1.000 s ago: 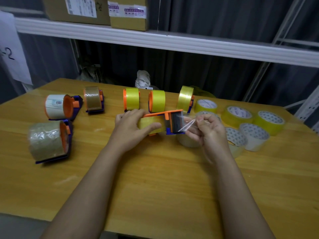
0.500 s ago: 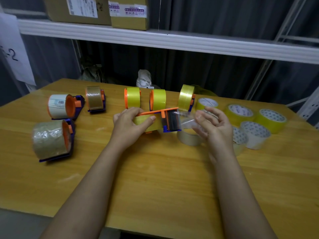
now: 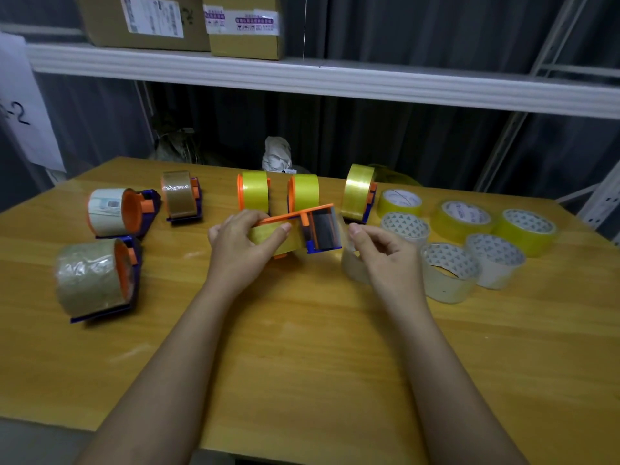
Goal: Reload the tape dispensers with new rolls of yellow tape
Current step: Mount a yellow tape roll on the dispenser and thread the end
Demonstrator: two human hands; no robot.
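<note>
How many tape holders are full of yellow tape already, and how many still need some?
Three dispensers at the back look loaded. The left hand grips a fourth dispenser, the right hand beside its blade end. Three on the left lack yellow tape; spare rolls wait.

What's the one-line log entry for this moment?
left hand: grips dispenser | right hand: pinches tape end | loose rolls: on table

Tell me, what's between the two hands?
In the head view, the orange-and-blue tape dispenser lies between them: the left hand grips its yellow roll end, the right hand is beside its metal end.
</note>
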